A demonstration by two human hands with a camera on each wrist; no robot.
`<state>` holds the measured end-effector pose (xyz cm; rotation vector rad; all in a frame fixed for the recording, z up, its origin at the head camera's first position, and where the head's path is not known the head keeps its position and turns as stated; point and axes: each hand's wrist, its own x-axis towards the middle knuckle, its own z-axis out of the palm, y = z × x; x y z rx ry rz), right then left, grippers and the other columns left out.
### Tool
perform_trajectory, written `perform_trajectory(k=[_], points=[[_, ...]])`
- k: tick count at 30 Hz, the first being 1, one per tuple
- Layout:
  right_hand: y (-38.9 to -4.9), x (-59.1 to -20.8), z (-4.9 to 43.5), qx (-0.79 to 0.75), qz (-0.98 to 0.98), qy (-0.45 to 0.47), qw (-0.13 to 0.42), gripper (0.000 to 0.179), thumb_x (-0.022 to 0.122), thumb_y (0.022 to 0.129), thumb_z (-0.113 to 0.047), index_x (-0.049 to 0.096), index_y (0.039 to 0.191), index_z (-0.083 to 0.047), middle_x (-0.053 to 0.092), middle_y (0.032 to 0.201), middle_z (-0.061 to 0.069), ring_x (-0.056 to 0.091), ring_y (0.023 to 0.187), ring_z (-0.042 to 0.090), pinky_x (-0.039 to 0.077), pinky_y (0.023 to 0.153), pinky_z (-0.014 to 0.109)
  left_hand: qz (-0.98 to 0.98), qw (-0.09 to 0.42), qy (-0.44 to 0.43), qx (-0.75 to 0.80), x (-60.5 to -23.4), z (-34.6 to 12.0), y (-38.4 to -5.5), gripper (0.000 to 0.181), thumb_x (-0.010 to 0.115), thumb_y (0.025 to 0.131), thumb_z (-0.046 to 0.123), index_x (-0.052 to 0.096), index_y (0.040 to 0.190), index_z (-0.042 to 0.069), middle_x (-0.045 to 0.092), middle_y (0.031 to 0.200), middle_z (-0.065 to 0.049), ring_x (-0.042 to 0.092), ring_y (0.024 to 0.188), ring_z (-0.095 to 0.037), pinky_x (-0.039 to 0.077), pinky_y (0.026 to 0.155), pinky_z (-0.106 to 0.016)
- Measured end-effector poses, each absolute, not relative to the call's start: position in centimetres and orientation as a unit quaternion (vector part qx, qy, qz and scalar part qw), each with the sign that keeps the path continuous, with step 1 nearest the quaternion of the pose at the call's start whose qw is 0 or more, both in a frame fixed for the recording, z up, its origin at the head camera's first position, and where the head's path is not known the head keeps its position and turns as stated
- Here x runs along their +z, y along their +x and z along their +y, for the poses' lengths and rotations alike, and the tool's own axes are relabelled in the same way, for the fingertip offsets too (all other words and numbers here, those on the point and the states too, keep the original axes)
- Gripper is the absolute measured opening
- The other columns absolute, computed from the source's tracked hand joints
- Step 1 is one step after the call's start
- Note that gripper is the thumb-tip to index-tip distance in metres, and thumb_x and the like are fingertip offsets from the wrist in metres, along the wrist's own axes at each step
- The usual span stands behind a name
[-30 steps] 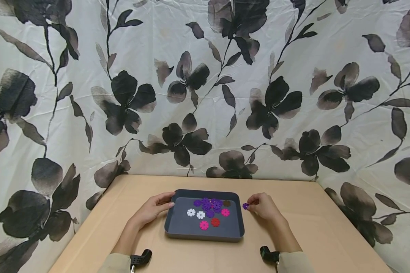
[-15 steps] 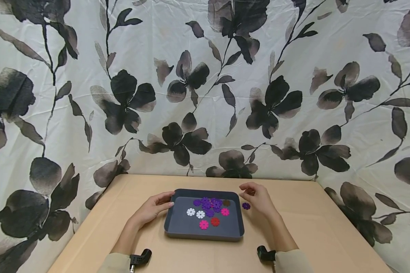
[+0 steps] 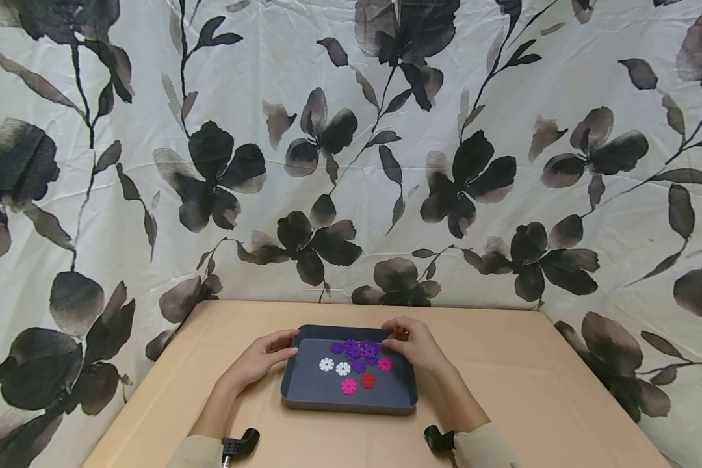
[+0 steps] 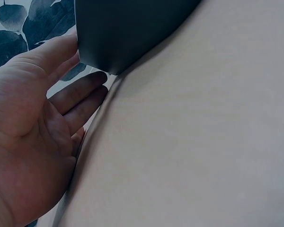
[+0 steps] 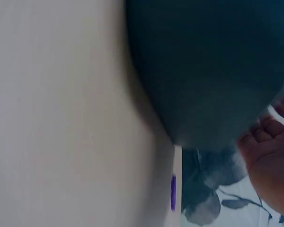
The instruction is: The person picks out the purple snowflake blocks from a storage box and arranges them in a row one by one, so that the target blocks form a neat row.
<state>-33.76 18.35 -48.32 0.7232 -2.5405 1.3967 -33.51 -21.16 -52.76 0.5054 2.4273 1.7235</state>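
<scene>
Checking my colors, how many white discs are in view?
2: one white disc left of center in the gray tray, the other white disc just right of the first. More could be hidden under the purple discs or the right hand.

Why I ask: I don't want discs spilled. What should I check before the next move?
1. Left hand touching the tray: ok, at its left side.
2. Tray flat on the table: ok.
3. Right hand over the tray: ok, at the far right corner.
4. Disc in right hand: cannot tell, fingers hide it.
5. Purple discs lying singly: not ok, several overlap.
</scene>
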Motion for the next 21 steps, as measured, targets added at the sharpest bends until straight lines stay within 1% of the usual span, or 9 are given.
perform_trajectory(k=[2, 5, 7, 9, 12, 15, 20, 21], points=[[-33.9, -48.6, 17.8, 0.459, -0.850, 0.250, 0.070, 0.027, 0.080, 0.090, -0.006, 0.074, 0.116, -0.002, 0.074, 0.108, 0.021, 0.068, 0.086, 0.012, 0.059, 0.077, 0.021, 0.802, 0.061, 0.168, 0.570, -52.8, -21.1, -33.5, 0.061, 0.074, 0.098, 0.031, 0.054, 0.151, 0.007, 0.053, 0.157, -0.015, 0.047, 0.148, -0.036, 0.038, 0.121, -0.051], [-34.1, -48.9, 17.0, 0.447, -0.853, 0.261, 0.063, 0.029, 0.080, 0.090, -0.006, 0.073, 0.118, 0.002, 0.073, 0.110, 0.023, 0.067, 0.087, 0.012, 0.058, 0.077, 0.021, 0.802, 0.062, 0.167, 0.571, -52.8, -21.2, -33.4, 0.062, 0.074, 0.098, 0.032, 0.054, 0.151, 0.007, 0.053, 0.157, -0.015, 0.046, 0.148, -0.036, 0.038, 0.121, -0.051], [-34.3, -49.0, 16.5, 0.438, -0.855, 0.270, 0.062, 0.030, 0.080, 0.090, -0.005, 0.073, 0.118, 0.003, 0.073, 0.110, 0.023, 0.068, 0.087, 0.014, 0.058, 0.077, 0.022, 0.802, 0.062, 0.167, 0.570, -52.7, -21.2, -33.4, 0.062, 0.074, 0.098, 0.032, 0.054, 0.151, 0.008, 0.052, 0.157, -0.015, 0.047, 0.148, -0.036, 0.038, 0.121, -0.052], [-34.5, -49.0, 16.0, 0.431, -0.858, 0.274, 0.054, 0.030, 0.080, 0.090, -0.004, 0.073, 0.118, 0.004, 0.073, 0.111, 0.022, 0.069, 0.089, 0.018, 0.058, 0.077, 0.023, 0.803, 0.061, 0.165, 0.570, -52.7, -21.2, -33.4, 0.061, 0.074, 0.098, 0.032, 0.054, 0.151, 0.009, 0.052, 0.157, -0.015, 0.047, 0.148, -0.036, 0.038, 0.121, -0.052], [-34.8, -49.0, 15.6, 0.419, -0.861, 0.285, 0.038, 0.030, 0.080, 0.088, -0.001, 0.072, 0.117, 0.005, 0.072, 0.112, 0.022, 0.071, 0.094, 0.028, 0.060, 0.080, 0.028, 0.803, 0.061, 0.162, 0.570, -52.6, -21.3, -33.4, 0.061, 0.074, 0.098, 0.032, 0.054, 0.151, 0.009, 0.053, 0.157, -0.015, 0.047, 0.147, -0.036, 0.038, 0.121, -0.052], [-34.9, -49.0, 15.3, 0.400, -0.870, 0.288, 0.022, 0.031, 0.081, 0.087, -0.001, 0.073, 0.117, 0.005, 0.071, 0.113, 0.019, 0.071, 0.098, 0.035, 0.061, 0.084, 0.034, 0.806, 0.058, 0.162, 0.567, -52.5, -21.3, -33.4, 0.060, 0.074, 0.098, 0.031, 0.055, 0.150, 0.009, 0.053, 0.156, -0.014, 0.048, 0.147, -0.036, 0.038, 0.121, -0.053], [-35.0, -49.3, 14.8, 0.374, -0.883, 0.282, 0.019, 0.028, 0.082, 0.086, 0.000, 0.074, 0.112, 0.003, 0.071, 0.110, 0.019, 0.071, 0.098, 0.035, 0.061, 0.087, 0.049, 0.807, 0.057, 0.170, 0.563, -52.6, -21.2, -33.6, 0.059, 0.073, 0.099, 0.031, 0.055, 0.150, 0.009, 0.054, 0.156, -0.014, 0.049, 0.146, -0.036, 0.038, 0.121, -0.052], [-35.1, -49.3, 14.7, 0.367, -0.886, 0.281, 0.021, 0.027, 0.082, 0.085, 0.000, 0.074, 0.111, 0.003, 0.071, 0.109, 0.018, 0.070, 0.097, 0.034, 0.060, 0.087, 0.049, 0.805, 0.058, 0.169, 0.565, -52.7, -21.2, -33.5, 0.059, 0.073, 0.099, 0.030, 0.055, 0.150, 0.009, 0.054, 0.156, -0.014, 0.048, 0.146, -0.036, 0.038, 0.121, -0.052]])
